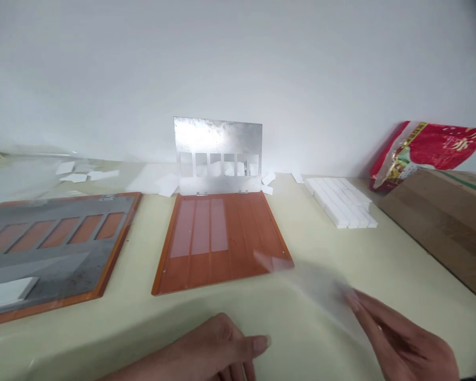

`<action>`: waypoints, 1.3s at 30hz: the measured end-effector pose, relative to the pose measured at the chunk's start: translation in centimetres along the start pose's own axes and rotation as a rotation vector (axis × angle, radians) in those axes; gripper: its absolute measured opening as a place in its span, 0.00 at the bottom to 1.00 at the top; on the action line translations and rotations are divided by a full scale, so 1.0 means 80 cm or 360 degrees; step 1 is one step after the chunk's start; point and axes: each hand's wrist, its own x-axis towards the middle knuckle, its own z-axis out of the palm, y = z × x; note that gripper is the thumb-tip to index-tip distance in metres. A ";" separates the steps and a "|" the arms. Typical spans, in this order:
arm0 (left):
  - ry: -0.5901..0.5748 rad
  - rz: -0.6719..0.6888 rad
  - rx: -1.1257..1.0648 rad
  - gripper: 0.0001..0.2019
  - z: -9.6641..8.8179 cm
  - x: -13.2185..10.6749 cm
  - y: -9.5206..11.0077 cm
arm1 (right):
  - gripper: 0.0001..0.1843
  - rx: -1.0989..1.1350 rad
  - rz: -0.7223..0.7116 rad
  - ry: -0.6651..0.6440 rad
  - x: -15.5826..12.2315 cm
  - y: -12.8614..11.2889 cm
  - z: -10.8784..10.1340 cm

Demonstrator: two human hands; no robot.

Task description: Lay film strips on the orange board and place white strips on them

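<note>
My right hand (400, 341) pinches a thin translucent strip (301, 280) at its near end; the strip is blurred and reaches up-left to the near right corner of the orange-brown board (254, 233). Three translucent strips (200, 227) lie side by side in the board's left grooves. A hinged metal stencil plate (218, 140) with a row of rectangular windows stands upright at the board's far edge. My left hand (218, 346) rests on the pale yellow table (321, 344) near the front edge, fingers curled under, thumb stretched out, nothing visible in it.
A second board with a grey metal stencil (51, 248) lying flat on it sits at the left. Rows of white blocks (341, 203) lie at the back right. A cardboard box (444, 222) and a red packet (428, 151) stand at the right. White scraps (83, 172) lie by the wall.
</note>
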 end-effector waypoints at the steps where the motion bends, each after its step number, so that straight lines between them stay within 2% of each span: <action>1: -0.0074 0.0058 -0.0105 0.37 -0.001 0.000 0.004 | 0.14 -0.0023 -0.0128 0.0142 0.016 -0.015 0.003; 2: -0.0138 0.0132 -0.0238 0.37 -0.002 0.000 0.007 | 0.17 0.0037 -0.0442 0.0217 0.029 -0.033 0.009; 3: -0.0183 0.0227 -0.0384 0.36 -0.004 -0.001 0.010 | 0.20 0.0090 -0.0624 0.0215 0.039 -0.050 0.016; 6: -0.0169 0.0482 -0.0735 0.34 -0.010 -0.009 0.013 | 0.20 0.0225 -0.1000 0.0090 0.054 -0.088 0.043; 8: -0.0109 0.0574 -0.0881 0.32 -0.015 -0.012 0.009 | 0.19 0.0323 -0.1117 0.0016 0.055 -0.097 0.061; 10: -0.0036 0.0598 -0.0983 0.30 -0.019 -0.013 0.004 | 0.19 0.0372 -0.1092 -0.0001 0.055 -0.095 0.077; 13: 0.0175 0.0556 -0.0916 0.27 -0.022 -0.009 0.002 | 0.18 0.0401 -0.1040 -0.0019 0.055 -0.090 0.093; 15: 0.0329 0.0507 -0.0817 0.24 -0.022 -0.005 0.005 | 0.17 0.0458 -0.1036 -0.0047 0.057 -0.088 0.097; 17: 0.0402 0.0472 -0.0753 0.23 -0.023 -0.001 0.007 | 0.16 0.0491 -0.0990 -0.0080 0.057 -0.090 0.096; 20: 0.0403 0.0485 -0.0626 0.23 -0.023 0.001 0.007 | 0.16 0.0490 -0.0854 -0.0090 0.055 -0.095 0.087; 23: 0.0460 0.0487 -0.0455 0.24 -0.021 0.002 0.002 | 0.18 0.0617 -0.0724 -0.0023 0.047 -0.106 0.073; 25: 0.0495 0.0486 -0.0374 0.23 -0.018 0.003 -0.001 | 0.16 0.0715 -0.0657 0.0033 0.040 -0.115 0.066; 27: 0.0480 0.0545 -0.0326 0.22 -0.015 0.004 -0.003 | 0.12 0.0776 -0.0597 0.0092 0.034 -0.125 0.063; 30: 0.0421 0.0674 -0.0301 0.19 -0.014 0.006 -0.008 | 0.12 0.0803 -0.0539 0.0179 0.031 -0.133 0.067; 34: 0.0334 0.0698 -0.0254 0.17 -0.016 0.004 -0.010 | 0.14 0.0808 -0.0522 0.0192 0.032 -0.130 0.072; 37: 0.0254 0.0673 -0.0263 0.17 -0.018 0.001 -0.009 | 0.15 0.0791 -0.0613 0.0098 0.031 -0.122 0.070; 39: 0.0278 0.0668 -0.0297 0.16 -0.019 0.000 -0.008 | 0.17 0.0757 -0.0699 -0.0008 0.031 -0.116 0.068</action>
